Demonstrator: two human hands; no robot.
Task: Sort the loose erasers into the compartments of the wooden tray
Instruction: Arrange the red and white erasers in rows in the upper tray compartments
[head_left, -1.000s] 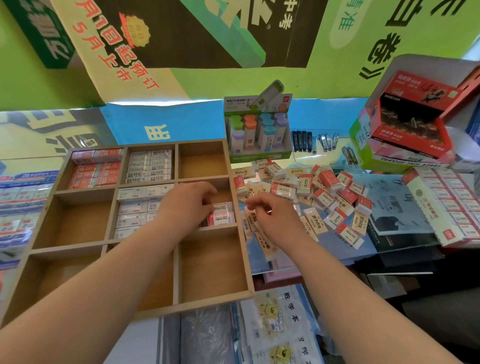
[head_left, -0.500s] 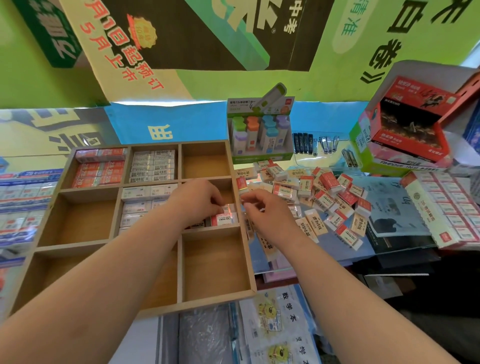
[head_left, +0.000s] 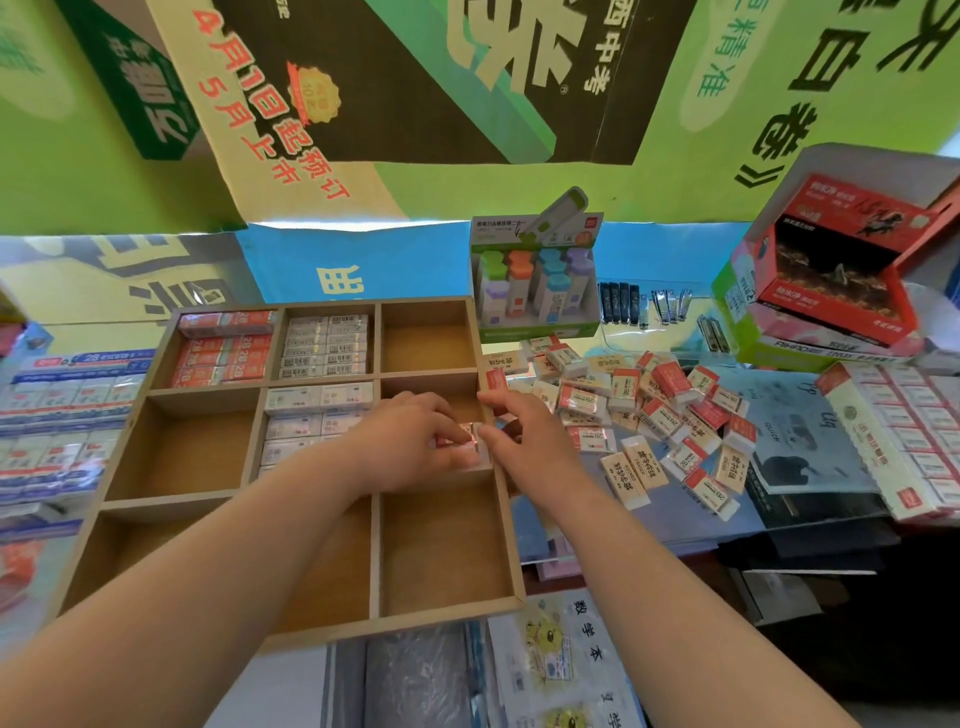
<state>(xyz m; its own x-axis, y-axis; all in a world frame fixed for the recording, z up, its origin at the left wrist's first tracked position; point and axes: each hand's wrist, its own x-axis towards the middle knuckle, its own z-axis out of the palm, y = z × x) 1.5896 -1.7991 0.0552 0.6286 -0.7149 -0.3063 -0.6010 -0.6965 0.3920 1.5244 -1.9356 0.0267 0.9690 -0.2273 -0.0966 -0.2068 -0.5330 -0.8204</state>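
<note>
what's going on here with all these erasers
A person is sorting erasers into a wooden tray. Both the left hand and the right hand are at its middle-right compartment, setting red-and-white erasers in place. Three compartments at the upper left are already stocked; the others look empty. A loose pile of erasers waits to the tray's right.

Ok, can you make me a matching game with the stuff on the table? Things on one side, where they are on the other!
Things:
1. red 2B erasers
2. barcode erasers
3. loose eraser pile
4. colourful display box

Places:
A. on the table, right of the wooden tray
B. top left compartment
C. standing behind the tray's far right corner
D. top middle compartment

Pairs: 1-B, 2-D, 3-A, 4-C
</note>
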